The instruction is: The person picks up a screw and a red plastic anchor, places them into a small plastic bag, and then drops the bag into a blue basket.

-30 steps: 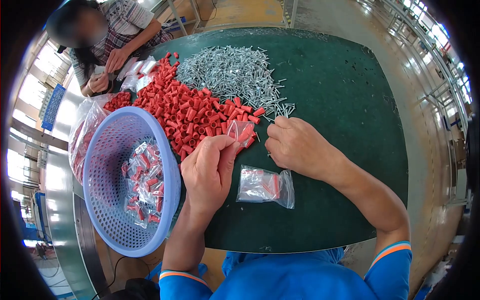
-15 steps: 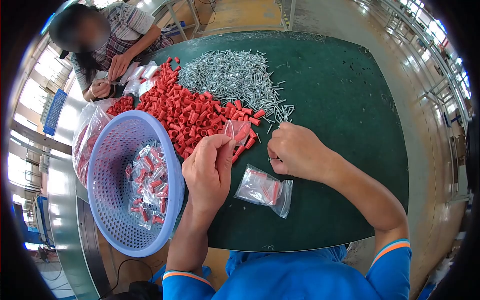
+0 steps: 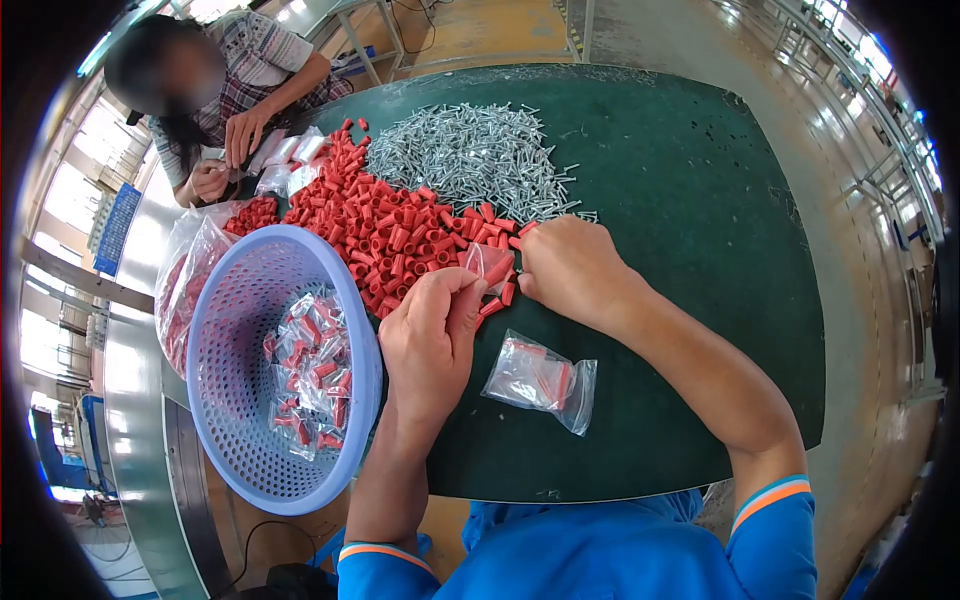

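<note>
My left hand (image 3: 432,335) pinches a small clear plastic bag (image 3: 490,263) with red caps inside, held just over the near edge of the red cap pile (image 3: 385,222). My right hand (image 3: 570,268) is closed, its fingertips at the bag's mouth and at the edge of the silver screw pile (image 3: 470,155); whatever it holds is hidden. A filled, sealed bag (image 3: 540,380) lies on the green mat (image 3: 690,260) below my hands.
A lilac perforated basket (image 3: 230,400) holding several filled bags sits at the table's left edge. A big clear sack of red caps (image 3: 185,275) lies behind it. A second person's hands (image 3: 225,155) work at the far left corner.
My right hand has moved up and left from the mat to the bag's mouth. My left hand has stayed on the bag. The view shifted slightly.
</note>
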`<state>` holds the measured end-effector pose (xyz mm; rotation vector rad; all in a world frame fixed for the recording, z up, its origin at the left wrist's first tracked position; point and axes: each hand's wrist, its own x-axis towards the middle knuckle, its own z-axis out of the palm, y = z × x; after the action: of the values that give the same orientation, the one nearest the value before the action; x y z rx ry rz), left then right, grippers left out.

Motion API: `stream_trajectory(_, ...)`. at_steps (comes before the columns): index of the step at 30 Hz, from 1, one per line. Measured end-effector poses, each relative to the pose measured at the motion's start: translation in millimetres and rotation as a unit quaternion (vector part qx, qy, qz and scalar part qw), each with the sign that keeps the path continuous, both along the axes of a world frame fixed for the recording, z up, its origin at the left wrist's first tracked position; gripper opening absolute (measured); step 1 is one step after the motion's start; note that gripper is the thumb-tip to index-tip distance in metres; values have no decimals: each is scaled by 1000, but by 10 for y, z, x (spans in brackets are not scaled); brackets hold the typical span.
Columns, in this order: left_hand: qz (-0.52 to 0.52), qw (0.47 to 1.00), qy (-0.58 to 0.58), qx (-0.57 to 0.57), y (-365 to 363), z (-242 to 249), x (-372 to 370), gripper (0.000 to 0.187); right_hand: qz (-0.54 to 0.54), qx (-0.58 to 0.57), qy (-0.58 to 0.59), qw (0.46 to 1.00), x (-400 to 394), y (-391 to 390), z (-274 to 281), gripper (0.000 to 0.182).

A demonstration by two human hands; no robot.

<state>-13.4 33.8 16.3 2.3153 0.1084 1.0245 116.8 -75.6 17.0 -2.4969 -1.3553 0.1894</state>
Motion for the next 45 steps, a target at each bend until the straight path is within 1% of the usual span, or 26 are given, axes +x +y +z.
stream_trajectory(3,-9,1000,17,-8,8,-6,12,6,16,-9,-42,999,23,24,-6,14)
stream_trajectory(5,-14,1000,22,-10,18,-30,23,7,76,-24,-57,995,64,14,-15,10)
stream_trajectory(6,-35,998,51,-2,25,-41,26,7,74,-22,-62,995,101,-22,-28,10)
stream_trajectory(7,-54,995,79,5,30,-42,35,9,71,9,-27,997,150,-85,-47,10)
stream_trajectory(8,-53,996,72,7,23,-38,40,9,70,39,7,997,195,-145,-48,10)
stream_trajectory(9,-73,994,85,9,9,-45,34,10,72,38,3,997,217,-224,18,10)
stream_trajectory(10,-94,990,100,10,-9,-54,30,11,54,152,128,978,214,-326,123,10)
stream_trajectory(11,-106,990,94,13,-32,-60,38,11,30,262,252,931,200,-400,175,11)
stream_trajectory(12,-110,989,93,13,-52,-58,42,11,26,263,250,932,190,-433,178,11)
stream_trajectory(14,-145,982,118,17,-70,-30,31,11,90,341,265,898,146,-452,189,16)
stream_trajectory(15,-146,982,119,20,-79,-27,43,11,118,376,243,886,132,-407,130,8)
stream_trajectory(16,-148,982,113,23,-85,-36,44,11,118,378,244,885,109,-405,127,8)
stream_trajectory(18,-145,983,107,26,-99,-22,35,11,147,335,193,910,75,-392,146,9)
stream_trajectory(19,-151,982,113,9,-111,16,27,10,146,298,196,923,74,-393,143,10)
stream_trajectory(20,-157,980,120,-8,-113,38,24,9,148,299,197,922,78,-386,131,10)
stream_trajectory(24,-168,981,94,-3,-96,8,30,9,166,310,195,916,75,-364,99,9)
stream_trajectory(26,-161,979,125,10,-99,4,21,10,169,321,201,910,69,-357,104,9)
stream_trajectory(29,-153,979,131,19,-98,30,17,11,170,319,206,909,71,-369,114,9)
stream_trajectory(31,-150,980,128,8,-98,64,11,11,187,276,198,922,97,-400,125,9)
stream_trajectory(32,-147,981,125,-3,-100,68,5,11,186,275,200,922,89,-405,121,9)
stream_trajectory(35,-155,980,126,15,-74,27,19,10,196,274,175,925,102,-409,138,9)
stream_trajectory(37,-153,979,134,26,-67,27,16,10,222,253,128,933,123,-426,165,11)
stream_trajectory(39,-154,977,142,35,-67,13,27,10,222,243,123,936,125,-446,203,12)
stream_trajectory(40,-153,980,124,39,-66,-9,37,11,223,233,118,939,127,-461,214,15)
stream_trajectory(44,-151,982,102,42,-53,-33,46,12,233,258,86,934,143,-482,225,21)
stream_trajectory(45,-152,982,104,43,-44,-39,47,12,216,264,77,937,161,-501,243,24)
